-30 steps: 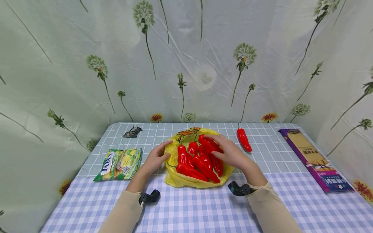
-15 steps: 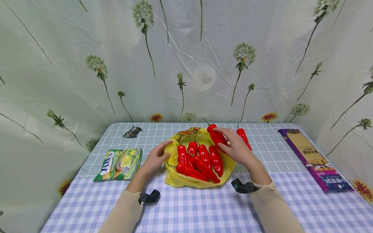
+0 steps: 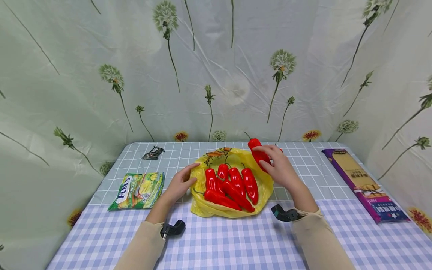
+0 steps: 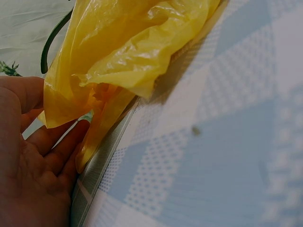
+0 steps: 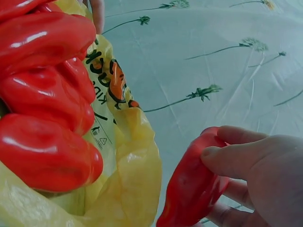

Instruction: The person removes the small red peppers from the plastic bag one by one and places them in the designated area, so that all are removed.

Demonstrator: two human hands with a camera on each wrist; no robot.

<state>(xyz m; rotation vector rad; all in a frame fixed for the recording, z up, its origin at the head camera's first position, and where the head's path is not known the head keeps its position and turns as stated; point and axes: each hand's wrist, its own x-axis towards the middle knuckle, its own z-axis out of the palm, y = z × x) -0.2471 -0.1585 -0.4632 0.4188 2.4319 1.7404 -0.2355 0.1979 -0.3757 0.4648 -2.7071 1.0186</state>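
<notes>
My right hand point(image 3: 278, 167) grips a red pepper point(image 3: 257, 152), thumb on one side and fingers on the other. The pepper is lifted over the far right rim of a yellow plastic bag point(image 3: 209, 212); the right wrist view shows it just outside the bag's edge. Several more glossy red peppers point(image 3: 249, 185) with green stems lie inside the spread bag. At the bag's left side, my left hand point(image 3: 180, 183) touches the rim with relaxed fingers and the thumb apart. In the left wrist view, its fingertips are partly behind the yellow plastic.
Another red pepper lies behind my right hand, almost wholly hidden. Left of the bag are a green FOX'S packet point(image 3: 138, 190) and a small black wrapper point(image 3: 153, 153). A purple pasta packet point(image 3: 366, 185) lies at the right. A floral curtain point(image 3: 236, 82) rises behind the table.
The right hand has lifted one pepper out of the heap and carried it up and rightward past the bag's rim. My left hand stays in place.
</notes>
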